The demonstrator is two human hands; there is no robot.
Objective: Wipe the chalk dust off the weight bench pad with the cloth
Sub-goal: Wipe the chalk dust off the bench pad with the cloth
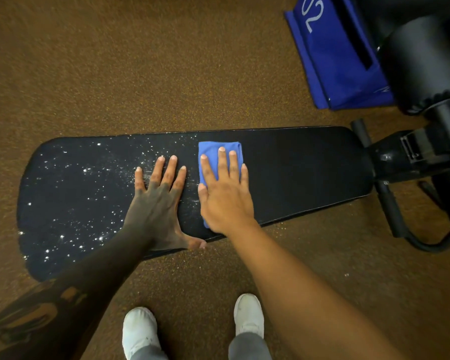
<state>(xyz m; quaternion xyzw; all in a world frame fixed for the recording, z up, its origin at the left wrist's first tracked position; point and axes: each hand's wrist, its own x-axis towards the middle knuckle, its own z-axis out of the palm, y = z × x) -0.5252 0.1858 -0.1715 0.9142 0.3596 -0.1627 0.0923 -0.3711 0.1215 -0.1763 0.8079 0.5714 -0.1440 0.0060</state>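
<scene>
A long black bench pad (296,172) lies across the view. White chalk dust (76,198) speckles its left half; the right half looks clean. A folded blue cloth (213,152) lies flat near the pad's middle. My right hand (225,193) presses down on the cloth with fingers spread. My left hand (159,201) rests flat on the bare pad just left of the cloth, fingers apart, holding nothing, with its thumb at the pad's near edge.
Brown speckled floor (140,74) surrounds the bench. The bench's black frame and foot bar (390,203) stand at the right. A blue bag (333,55) and a black padded roller (421,61) sit at the upper right. My white shoes (140,331) are below the pad.
</scene>
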